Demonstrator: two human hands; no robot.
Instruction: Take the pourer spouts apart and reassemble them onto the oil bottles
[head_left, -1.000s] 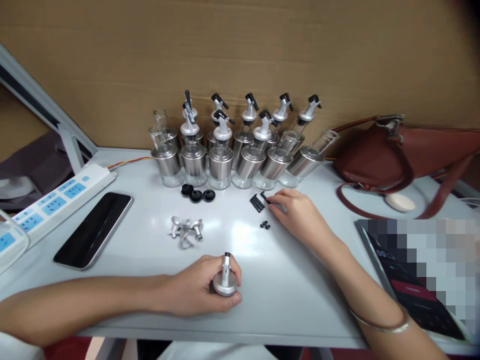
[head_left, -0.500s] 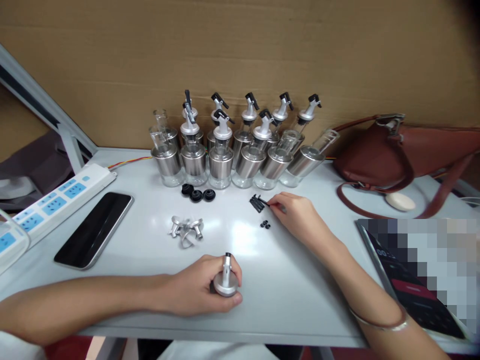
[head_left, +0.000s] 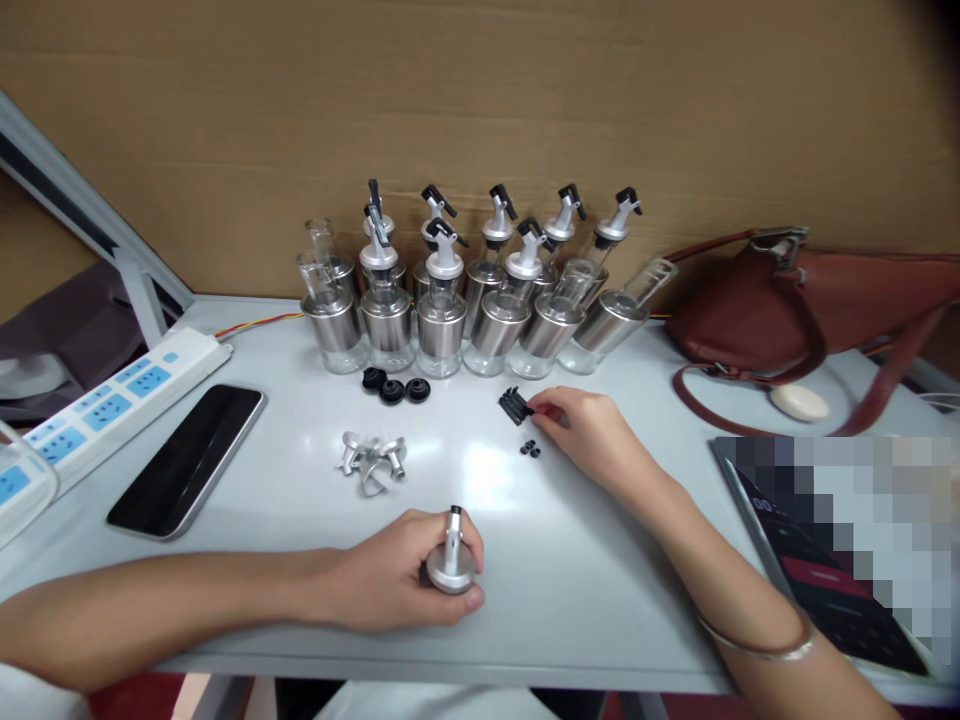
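Note:
My left hand (head_left: 405, 572) is wrapped round a silver pourer top (head_left: 451, 568), its black-tipped spout pointing up, near the table's front edge. Further back, my right hand (head_left: 574, 420) pinches the end of a small black lever at the right side of a cluster of black levers (head_left: 514, 406). Just below that cluster lie several tiny black caps (head_left: 530, 450). Loose silver pourer parts (head_left: 373, 462) lie left of centre, with black ribbed stoppers (head_left: 392, 391) behind them.
Glass bottles with steel sleeves (head_left: 441, 330) stand along the cardboard wall, several with pourers fitted. A power strip (head_left: 112, 400) and phone (head_left: 187, 460) lie left. On the right are a brown bag (head_left: 750, 310), a white oval object (head_left: 799, 402) and a tablet (head_left: 825, 570).
The black lever in my right fingers has swung closer alongside the other levers, and my right hand has shifted slightly left. My left hand stays still round the pourer top.

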